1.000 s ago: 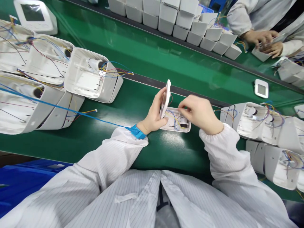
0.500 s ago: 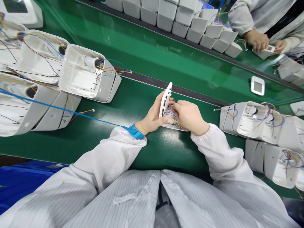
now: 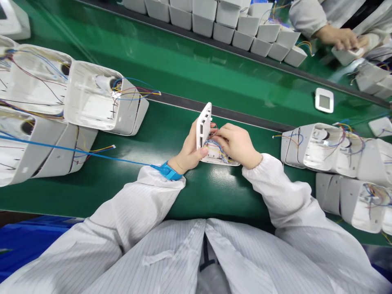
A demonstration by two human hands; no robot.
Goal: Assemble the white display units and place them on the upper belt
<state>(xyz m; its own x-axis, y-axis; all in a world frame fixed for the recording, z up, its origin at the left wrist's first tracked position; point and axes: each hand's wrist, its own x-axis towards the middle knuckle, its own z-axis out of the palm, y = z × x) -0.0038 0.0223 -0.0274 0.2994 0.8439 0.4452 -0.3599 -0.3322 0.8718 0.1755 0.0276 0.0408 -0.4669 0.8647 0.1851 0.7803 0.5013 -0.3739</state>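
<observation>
The left hand grips a tilted white cover; the right hand, nearer it than a second ago, curls at wires, any pinch unclear.

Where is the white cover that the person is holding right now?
In the head view, near the middle, the left hand holds the white cover raised at the left end of the open case, left of the right hand.
</observation>
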